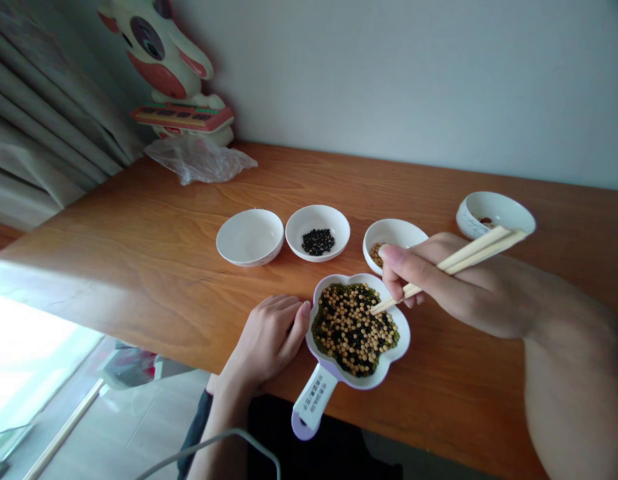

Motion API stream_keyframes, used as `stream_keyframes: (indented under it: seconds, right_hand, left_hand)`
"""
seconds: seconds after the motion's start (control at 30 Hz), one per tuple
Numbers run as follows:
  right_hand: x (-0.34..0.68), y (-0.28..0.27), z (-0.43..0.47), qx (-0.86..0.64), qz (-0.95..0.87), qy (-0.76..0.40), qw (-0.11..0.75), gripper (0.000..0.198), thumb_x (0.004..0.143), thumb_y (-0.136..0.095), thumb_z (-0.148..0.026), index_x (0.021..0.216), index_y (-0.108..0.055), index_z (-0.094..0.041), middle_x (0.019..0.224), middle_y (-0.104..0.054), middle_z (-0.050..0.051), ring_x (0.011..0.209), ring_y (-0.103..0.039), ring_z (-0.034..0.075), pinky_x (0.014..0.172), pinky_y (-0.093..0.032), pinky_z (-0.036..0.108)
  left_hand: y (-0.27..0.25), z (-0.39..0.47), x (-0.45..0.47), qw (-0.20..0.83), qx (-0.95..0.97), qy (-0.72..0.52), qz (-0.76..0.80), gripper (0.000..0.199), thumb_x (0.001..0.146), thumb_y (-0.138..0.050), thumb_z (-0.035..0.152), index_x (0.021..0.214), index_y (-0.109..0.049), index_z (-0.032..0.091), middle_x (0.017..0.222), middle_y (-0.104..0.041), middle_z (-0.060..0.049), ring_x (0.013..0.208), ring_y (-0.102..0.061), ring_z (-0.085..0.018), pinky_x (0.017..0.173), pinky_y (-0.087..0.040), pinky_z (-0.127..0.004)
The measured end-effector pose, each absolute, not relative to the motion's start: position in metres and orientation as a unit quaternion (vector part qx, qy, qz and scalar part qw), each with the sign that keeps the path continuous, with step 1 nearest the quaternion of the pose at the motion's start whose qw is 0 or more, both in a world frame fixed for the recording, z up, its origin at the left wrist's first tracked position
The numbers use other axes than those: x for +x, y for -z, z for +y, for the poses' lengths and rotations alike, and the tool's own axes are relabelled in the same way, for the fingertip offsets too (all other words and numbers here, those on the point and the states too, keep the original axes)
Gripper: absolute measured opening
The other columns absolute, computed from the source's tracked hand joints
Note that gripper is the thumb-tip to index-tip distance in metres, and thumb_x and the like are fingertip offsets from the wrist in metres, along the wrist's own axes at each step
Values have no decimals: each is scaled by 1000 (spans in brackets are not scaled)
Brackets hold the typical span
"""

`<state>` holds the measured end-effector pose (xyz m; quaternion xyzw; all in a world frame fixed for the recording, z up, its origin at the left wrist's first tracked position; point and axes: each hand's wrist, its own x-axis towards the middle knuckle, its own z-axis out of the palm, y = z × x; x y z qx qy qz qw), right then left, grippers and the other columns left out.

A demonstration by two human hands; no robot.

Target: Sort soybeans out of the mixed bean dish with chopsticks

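Note:
My right hand (439,280) is closed round a pair of wooden chopsticks (469,253). Their tips (373,310) touch the mixed beans (356,327) in a flower-shaped white and lilac dish with a handle (399,350). Pale yellow, black and green ones lie mingled there. Left of this dish, my left hand (273,333) rests on the table with its fingers curled, thumb side close to the rim. Behind stand a white bowl that looks empty (249,237), a bowl with black beans (295,243) and a bowl with yellow beans (396,230), partly hidden by my right hand.
Another white bowl (519,213) with a few brown bits stands at the back right of the wooden table (153,260). A cow-shaped toy keyboard (183,117) and a clear plastic bag (203,160) are at the back left. A grey cable (213,440) crosses below my left arm.

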<state>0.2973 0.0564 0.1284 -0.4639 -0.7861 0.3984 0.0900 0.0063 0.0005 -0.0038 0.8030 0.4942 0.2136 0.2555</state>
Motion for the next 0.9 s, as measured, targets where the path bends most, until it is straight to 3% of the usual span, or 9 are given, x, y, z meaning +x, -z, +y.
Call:
stream_keyframes:
  seconds: [0.23, 0.53, 0.9]
  right_hand:
    - [295, -128, 57, -447, -792, -406, 92, 49, 109, -40, -55, 80, -64, -24, 78, -66, 1, 71, -59, 19, 70, -42, 35]
    - [284, -140, 53, -470, -770, -423, 88, 58, 103, -41, -68, 81, -68, -22, 76, -70, 3, 68, -60, 19, 65, -42, 34]
    - [286, -132, 55, -463, -779, -418, 66, 57, 108, -34, -61, 81, -65, -23, 75, -66, 1, 71, -57, 19, 69, -41, 34]
  left_hand:
    - [3, 1, 6, 252, 804, -218, 492, 38, 112, -36, 29, 76, -44, 21, 75, -58, -2, 70, -53, -17, 74, -41, -32]
    - [4, 0, 6, 256, 804, -216, 492, 37, 112, -36, 29, 76, -44, 21, 75, -58, -1, 71, -52, -16, 74, -40, -32]
    - [1, 0, 7, 267, 801, -211, 493, 38, 113, -34, 31, 77, -41, 21, 76, -57, -1, 70, -51, -16, 75, -39, -33]
